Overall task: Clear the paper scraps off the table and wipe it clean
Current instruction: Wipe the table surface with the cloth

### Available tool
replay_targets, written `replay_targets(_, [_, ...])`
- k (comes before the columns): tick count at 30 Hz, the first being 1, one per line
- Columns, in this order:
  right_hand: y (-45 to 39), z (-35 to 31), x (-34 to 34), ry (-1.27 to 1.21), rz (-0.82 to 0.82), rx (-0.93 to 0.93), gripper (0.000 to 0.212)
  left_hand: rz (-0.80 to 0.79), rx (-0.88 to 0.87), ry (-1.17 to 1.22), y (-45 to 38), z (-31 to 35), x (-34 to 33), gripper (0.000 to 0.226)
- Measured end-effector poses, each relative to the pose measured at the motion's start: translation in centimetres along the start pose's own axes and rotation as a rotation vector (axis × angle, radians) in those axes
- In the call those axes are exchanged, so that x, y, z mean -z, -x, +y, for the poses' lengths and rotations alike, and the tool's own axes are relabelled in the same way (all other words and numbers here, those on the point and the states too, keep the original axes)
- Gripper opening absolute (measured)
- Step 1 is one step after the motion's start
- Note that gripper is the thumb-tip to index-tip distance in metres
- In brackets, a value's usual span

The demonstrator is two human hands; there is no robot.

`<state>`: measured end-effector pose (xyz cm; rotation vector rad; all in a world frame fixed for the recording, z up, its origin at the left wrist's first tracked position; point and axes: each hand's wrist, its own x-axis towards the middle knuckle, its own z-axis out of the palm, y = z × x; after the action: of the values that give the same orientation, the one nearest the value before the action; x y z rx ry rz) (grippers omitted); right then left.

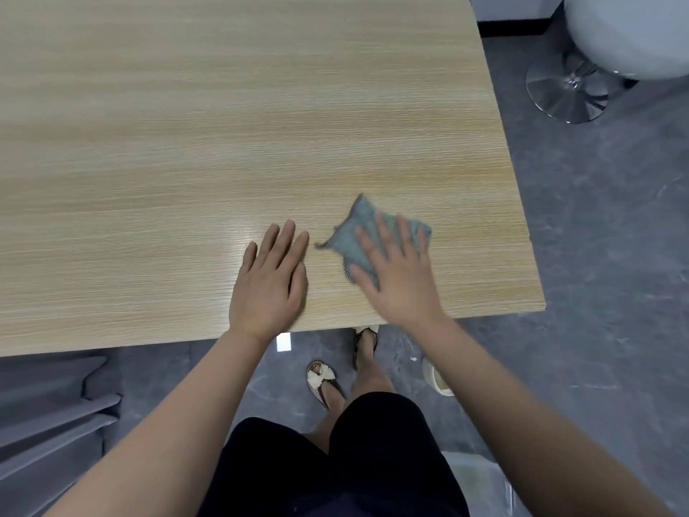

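Grey-blue cloth [367, 236] lies flattened under the right hand [397, 270] — fingers straight, pressing to wipe; left hand [270, 281] rests flat, bracing on the pale wood-grain worktop [186, 143].

Table [186, 143]: showing light beige wood grain, fine horizontal streaks. Cloth [354, 236] near its front right corner: reading grey-blue, striped at one edge. Floor [596, 255]: showing dark grey marbling. Stool [630, 31]: white seat, chrome base. Sandals [320, 382]: cream bows. Shorts [335, 472]: black.

table [186, 143]: light wood | on it: grey cloth [358, 233], near right corner
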<state>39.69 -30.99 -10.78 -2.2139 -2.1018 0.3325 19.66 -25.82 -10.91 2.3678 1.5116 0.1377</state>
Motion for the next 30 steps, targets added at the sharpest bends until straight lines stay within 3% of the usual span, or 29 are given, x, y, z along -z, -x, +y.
replay_targets(4, [4.7, -2.4, -1.2, 0.017, -0.043, 0.187, 0.058, 0.002, -0.014, -0.011, 0.1, -0.1, 0.1, 0.055])
replay_targets(7, [3.6, -0.7, -0.7, 0.062, -0.081, 0.275, 0.06, 0.003, -0.02, -0.014, 0.0, -0.1, 0.1, 0.055])
replay_targets(15, [-7.8, 3.8, 1.6, 0.021, -0.049, -0.075, 0.064, 0.002, -0.005, 0.002, 0.1, -0.1, 0.1, 0.054])
replay_targets(19, [-9.4, 3.6, 1.7, 0.03, -0.022, -0.172, 0.063, -0.005, -0.003, 0.011, 0.0, -0.2, 0.1, 0.055])
replay_targets(26, [0.4, -2.7, -0.6, 0.002, -0.03, 0.172, 0.059, -0.024, -0.003, 0.033, -0.3, -0.2, 0.4, 0.061])
replay_targets(30, [1.7, -2.7, -1.0, 0.035, -0.045, 0.254, 0.058, -0.043, -0.061, 0.04, -0.4, -0.5, 0.7, 0.075])
